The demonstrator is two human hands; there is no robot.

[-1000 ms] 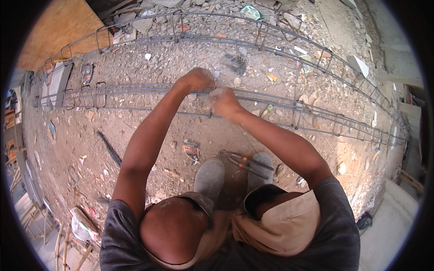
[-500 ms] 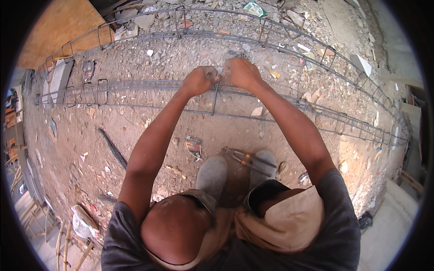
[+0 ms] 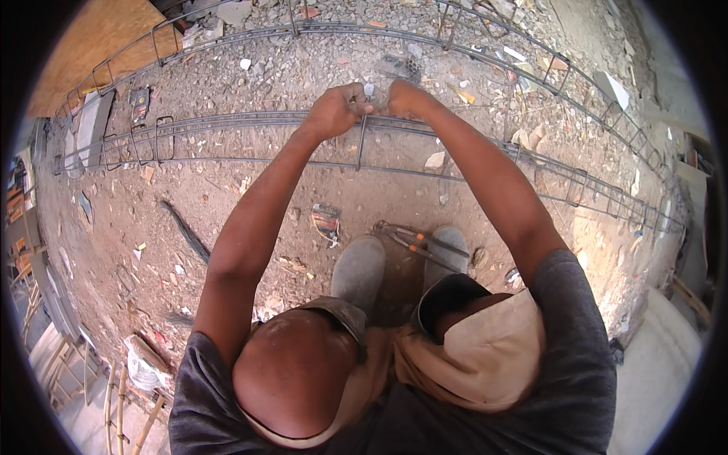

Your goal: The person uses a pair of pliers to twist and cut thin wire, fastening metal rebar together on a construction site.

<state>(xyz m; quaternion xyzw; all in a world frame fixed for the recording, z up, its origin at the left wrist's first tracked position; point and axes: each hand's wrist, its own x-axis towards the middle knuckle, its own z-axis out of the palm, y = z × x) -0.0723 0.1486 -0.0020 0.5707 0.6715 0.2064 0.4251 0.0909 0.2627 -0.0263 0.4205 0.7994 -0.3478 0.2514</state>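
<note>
My left hand (image 3: 339, 110) is closed at the upper bars of a steel rebar cage (image 3: 250, 120), its fingertips beside the top of a rectangular stirrup (image 3: 360, 144). Just to the right, my right hand (image 3: 407, 101) is curled shut over the same bars. What either hand pinches is too small to make out. The cage runs across the dirt in front of me. Nearer my feet lies a pair of long-handled cutters (image 3: 413, 241) with orange bands, touching my right boot (image 3: 446, 244).
A second rebar cage (image 3: 334, 29) curves across the far side over rubble. A bundle of dark wire (image 3: 184, 231) lies at left. Beyond it are a grey block (image 3: 95, 129) and a wooden board (image 3: 98, 57). Bamboo poles (image 3: 121, 402) stand at lower left.
Both hands stay at the stirrup. My right hand has turned and dropped slightly toward the bars. The whole view has tilted a little, shifting the ground upward.
</note>
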